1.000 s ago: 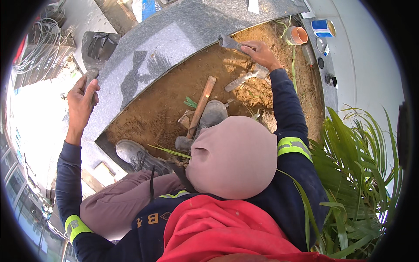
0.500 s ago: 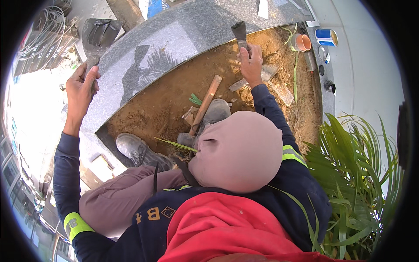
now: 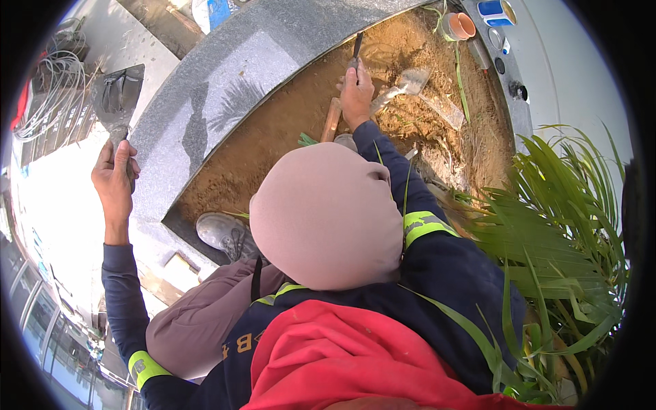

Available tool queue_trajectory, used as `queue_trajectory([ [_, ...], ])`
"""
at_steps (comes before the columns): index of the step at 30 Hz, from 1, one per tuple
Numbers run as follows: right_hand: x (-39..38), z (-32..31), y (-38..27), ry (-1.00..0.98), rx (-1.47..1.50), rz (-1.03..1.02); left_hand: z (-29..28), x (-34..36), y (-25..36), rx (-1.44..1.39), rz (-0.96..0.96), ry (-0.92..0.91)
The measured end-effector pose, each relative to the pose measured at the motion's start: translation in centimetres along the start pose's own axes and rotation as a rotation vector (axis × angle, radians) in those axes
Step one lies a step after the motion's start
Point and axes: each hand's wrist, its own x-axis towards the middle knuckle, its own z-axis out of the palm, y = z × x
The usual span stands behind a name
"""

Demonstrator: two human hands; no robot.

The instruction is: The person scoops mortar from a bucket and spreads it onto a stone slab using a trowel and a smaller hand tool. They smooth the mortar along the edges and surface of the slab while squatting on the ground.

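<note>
The left hand [image 3: 115, 174] held a trowel [image 3: 117, 96] at ten o'clock and the right hand [image 3: 357, 99] gripped a scraper [image 3: 358, 46] at twelve, near the stone ledge [image 3: 287, 31], so work seemed unfinished, though how much was left I couldn't tell.

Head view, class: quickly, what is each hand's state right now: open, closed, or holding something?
Left hand: closed, holding a trowel by its handle.
Right hand: closed, holding a scraper, blade seen nearly edge-on.

Palm fronds [image 3: 540, 225], blue-and-white can [image 3: 497, 12]
</note>
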Motion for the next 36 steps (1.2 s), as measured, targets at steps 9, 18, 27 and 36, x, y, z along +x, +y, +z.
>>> queue_trajectory([
  [9,-0.8,4.2,0.9,0.049,0.187,0.124,-1.7,-0.8,-1.7,0.002,-0.046,0.007],
  [18,-3.1,8.3,0.5,0.086,0.352,0.214,-2.7,-1.5,-4.0,-0.033,-0.082,0.045],
  [27,-6.8,7.1,0.8,-0.035,0.257,0.276,-3.3,-1.3,-5.5,-0.085,-0.088,0.047],
  [36,-1.4,5.6,-0.4,-0.002,0.421,0.163,-2.6,-1.3,-4.7,-0.037,-0.104,0.050],
])
